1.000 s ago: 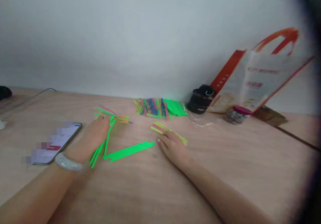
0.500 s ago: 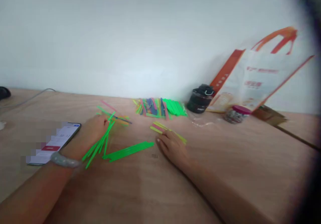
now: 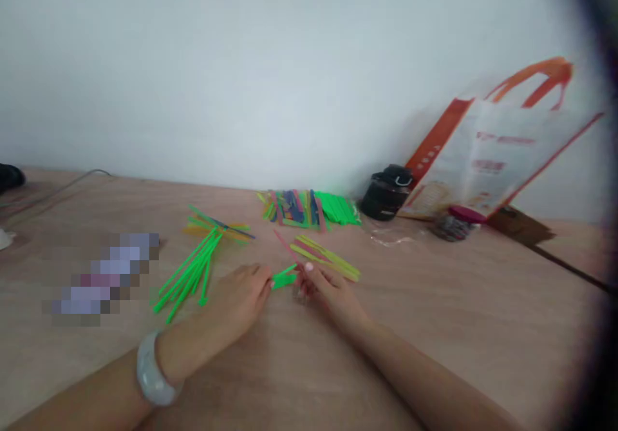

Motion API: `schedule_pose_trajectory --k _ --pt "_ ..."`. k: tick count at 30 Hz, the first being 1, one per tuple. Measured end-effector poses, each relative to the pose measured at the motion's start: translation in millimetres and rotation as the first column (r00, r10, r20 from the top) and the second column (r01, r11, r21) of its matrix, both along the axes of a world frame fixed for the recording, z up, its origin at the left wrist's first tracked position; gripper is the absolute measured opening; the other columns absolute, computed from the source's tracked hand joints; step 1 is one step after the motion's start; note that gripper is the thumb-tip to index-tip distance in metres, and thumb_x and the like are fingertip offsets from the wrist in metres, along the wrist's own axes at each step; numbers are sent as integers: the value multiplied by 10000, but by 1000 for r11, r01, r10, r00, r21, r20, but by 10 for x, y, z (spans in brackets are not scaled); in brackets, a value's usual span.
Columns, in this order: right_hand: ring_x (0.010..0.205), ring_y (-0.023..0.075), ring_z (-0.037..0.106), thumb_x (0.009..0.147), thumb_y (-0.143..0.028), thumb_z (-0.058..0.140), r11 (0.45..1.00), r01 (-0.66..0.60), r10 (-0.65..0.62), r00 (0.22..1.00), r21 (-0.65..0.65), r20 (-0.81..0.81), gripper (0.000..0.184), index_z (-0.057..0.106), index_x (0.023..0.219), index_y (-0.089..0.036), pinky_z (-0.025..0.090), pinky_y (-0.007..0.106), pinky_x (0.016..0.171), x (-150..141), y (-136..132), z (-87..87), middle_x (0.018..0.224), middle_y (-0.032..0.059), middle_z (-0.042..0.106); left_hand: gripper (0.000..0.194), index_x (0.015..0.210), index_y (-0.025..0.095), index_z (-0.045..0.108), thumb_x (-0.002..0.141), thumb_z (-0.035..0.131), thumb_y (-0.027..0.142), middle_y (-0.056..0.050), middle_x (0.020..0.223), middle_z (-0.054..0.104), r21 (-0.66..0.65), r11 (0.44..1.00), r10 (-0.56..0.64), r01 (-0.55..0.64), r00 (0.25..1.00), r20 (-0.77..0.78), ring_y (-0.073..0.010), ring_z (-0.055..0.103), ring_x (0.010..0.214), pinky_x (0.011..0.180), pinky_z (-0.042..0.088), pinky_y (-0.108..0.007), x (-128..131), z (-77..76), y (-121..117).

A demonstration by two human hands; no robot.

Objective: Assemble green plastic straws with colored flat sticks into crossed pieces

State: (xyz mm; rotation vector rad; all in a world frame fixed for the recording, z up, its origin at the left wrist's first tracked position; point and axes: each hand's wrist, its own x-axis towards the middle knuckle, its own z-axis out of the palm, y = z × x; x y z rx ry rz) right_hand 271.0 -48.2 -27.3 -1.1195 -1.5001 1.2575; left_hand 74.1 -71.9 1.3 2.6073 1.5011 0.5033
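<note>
My left hand (image 3: 241, 299) lies on the wooden table (image 3: 434, 328) over a bundle of flat green sticks (image 3: 284, 279), whose right end shows between both hands. My right hand (image 3: 328, 289) touches that same end, fingers curled. A loose fan of thin green sticks (image 3: 188, 275) lies to the left of my left hand. Yellow and pink sticks (image 3: 323, 256) lie just beyond my right hand. A mixed-colour pile (image 3: 309, 208) sits near the wall, and a few crossed sticks (image 3: 219, 228) lie at the back left.
A phone (image 3: 103, 276), blurred out, lies at the left. A black round container (image 3: 386, 192), a small jar with a pink lid (image 3: 456, 221) and an orange-and-white bag (image 3: 497, 154) stand at the back right. A cable (image 3: 58, 186) runs at the far left.
My left hand left the thin green sticks and moved right onto the flat green bundle. My right hand shifted slightly to meet it at the bundle's end.
</note>
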Motion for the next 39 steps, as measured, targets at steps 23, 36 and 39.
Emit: schedule_pose_trajectory --k 23,36,39 --pt "454 79 403 827 -398 491 997 -76 73 988 21 133 222 528 738 -198 317 204 431 -213 -232 -18 552 -49 462 222 933 167 543 923 323 194 -72 925 601 36 995 -99 97 994 43 -201 565 864 786 464 -361 151 -193 -73" --pt "497 80 409 817 -483 489 995 -95 90 986 27 137 311 522 745 -182 318 211 476 -174 -213 102 560 -51 445 260 669 178 488 861 406 333 22 621 496 -386 913 56 132 897 438 -127 459 606 547 325 -239 99 -36 44" --pt "499 77 409 799 -513 503 994 -105 104 991 6 84 339 513 735 -180 315 211 479 -179 -214 115 571 -49 454 318 677 169 488 838 412 432 42 584 448 -570 784 137 246 826 546 -104 411 546 506 302 -229 78 -47 96"
